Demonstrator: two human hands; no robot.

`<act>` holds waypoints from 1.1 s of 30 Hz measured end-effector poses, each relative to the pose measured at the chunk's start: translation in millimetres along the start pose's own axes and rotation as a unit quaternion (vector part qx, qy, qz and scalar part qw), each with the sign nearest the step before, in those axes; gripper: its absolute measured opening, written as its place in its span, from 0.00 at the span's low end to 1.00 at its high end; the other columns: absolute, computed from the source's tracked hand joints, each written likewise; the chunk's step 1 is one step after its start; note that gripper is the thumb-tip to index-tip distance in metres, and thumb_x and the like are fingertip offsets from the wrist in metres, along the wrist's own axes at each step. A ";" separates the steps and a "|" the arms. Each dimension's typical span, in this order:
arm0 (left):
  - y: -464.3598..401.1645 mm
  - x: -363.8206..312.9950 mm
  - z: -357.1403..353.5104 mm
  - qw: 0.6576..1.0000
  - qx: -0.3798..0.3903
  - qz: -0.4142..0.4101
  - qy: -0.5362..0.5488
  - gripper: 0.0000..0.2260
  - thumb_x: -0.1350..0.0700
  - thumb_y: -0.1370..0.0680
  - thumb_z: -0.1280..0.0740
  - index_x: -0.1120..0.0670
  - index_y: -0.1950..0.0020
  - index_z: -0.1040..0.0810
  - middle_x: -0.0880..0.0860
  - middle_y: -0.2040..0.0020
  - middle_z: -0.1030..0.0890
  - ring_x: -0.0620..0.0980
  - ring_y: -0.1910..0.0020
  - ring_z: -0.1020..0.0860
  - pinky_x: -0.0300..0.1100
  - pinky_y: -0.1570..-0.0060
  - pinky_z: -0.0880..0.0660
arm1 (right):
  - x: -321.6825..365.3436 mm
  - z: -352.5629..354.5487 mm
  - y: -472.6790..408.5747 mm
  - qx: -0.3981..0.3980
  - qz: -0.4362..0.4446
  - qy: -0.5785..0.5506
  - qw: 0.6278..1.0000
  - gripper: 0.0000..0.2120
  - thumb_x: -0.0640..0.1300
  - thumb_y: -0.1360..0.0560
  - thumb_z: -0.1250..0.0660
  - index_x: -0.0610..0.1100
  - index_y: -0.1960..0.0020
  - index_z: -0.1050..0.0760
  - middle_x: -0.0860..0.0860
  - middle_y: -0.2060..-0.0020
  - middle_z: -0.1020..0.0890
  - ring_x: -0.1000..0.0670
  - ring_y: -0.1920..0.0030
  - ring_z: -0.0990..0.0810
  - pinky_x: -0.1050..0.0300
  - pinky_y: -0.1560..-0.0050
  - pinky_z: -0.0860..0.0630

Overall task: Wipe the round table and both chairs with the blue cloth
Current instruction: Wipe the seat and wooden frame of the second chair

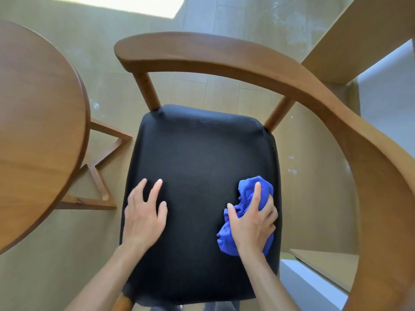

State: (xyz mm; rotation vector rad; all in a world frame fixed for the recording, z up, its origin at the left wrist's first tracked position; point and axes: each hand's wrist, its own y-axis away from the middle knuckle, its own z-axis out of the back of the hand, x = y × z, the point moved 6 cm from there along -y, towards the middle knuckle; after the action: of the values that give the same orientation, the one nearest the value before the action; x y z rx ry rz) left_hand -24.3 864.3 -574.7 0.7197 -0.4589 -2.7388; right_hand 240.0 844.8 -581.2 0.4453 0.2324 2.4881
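Note:
A wooden chair (224, 52) with a curved backrest and a black padded seat (202, 153) fills the middle of the head view. A crumpled blue cloth (247, 189) lies on the seat's right side near its edge. My right hand (251, 221) grips the cloth and presses it onto the seat. My left hand (143, 212) rests flat on the seat's left side with fingers spread. The round wooden table (38, 131) shows at the left, beside the chair. Only this one chair is in view.
The table's wooden base legs (98, 176) stand on the tan floor between table and chair. A wooden shelf or stair structure (350, 41) with white panels rises at the right, close behind the chair's curved rail.

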 end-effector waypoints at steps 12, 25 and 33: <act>-7.4 56.4 8.0 0.996 0.027 0.018 0.082 0.22 0.64 0.20 0.45 0.46 0.29 0.31 0.40 0.25 0.40 0.40 0.27 0.44 0.37 0.33 0.43 | 113.4 -54.8 91.7 0.021 0.288 -0.005 0.957 0.30 0.29 0.36 0.39 0.51 0.38 0.22 0.41 0.44 0.20 0.38 0.53 0.22 0.50 0.62 0.25; 1.6 42.9 0.5 0.998 0.041 0.029 0.024 0.25 0.62 0.21 0.39 0.51 0.25 0.38 0.43 0.22 0.47 0.43 0.24 0.49 0.47 0.29 0.41 | 39.3 -2.4 -1.3 -0.057 0.595 0.128 0.791 0.28 0.29 0.35 0.37 0.53 0.41 0.19 0.45 0.48 0.18 0.39 0.55 0.20 0.52 0.66 0.28; 5.1 38.2 -6.9 0.997 0.026 0.070 0.030 0.25 0.64 0.22 0.42 0.51 0.25 0.38 0.43 0.22 0.48 0.42 0.24 0.51 0.49 0.29 0.41 | -32.8 29.5 -58.8 0.015 0.217 0.032 0.975 0.39 0.46 0.31 0.27 0.49 0.24 0.39 0.45 0.29 0.31 0.39 0.37 0.29 0.42 0.42 0.26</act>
State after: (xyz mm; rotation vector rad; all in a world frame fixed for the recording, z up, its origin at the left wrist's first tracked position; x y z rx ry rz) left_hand -51.9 845.2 -594.9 0.7501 -0.5485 -2.5770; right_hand 306.9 874.9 -577.9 0.4702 0.2160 2.9339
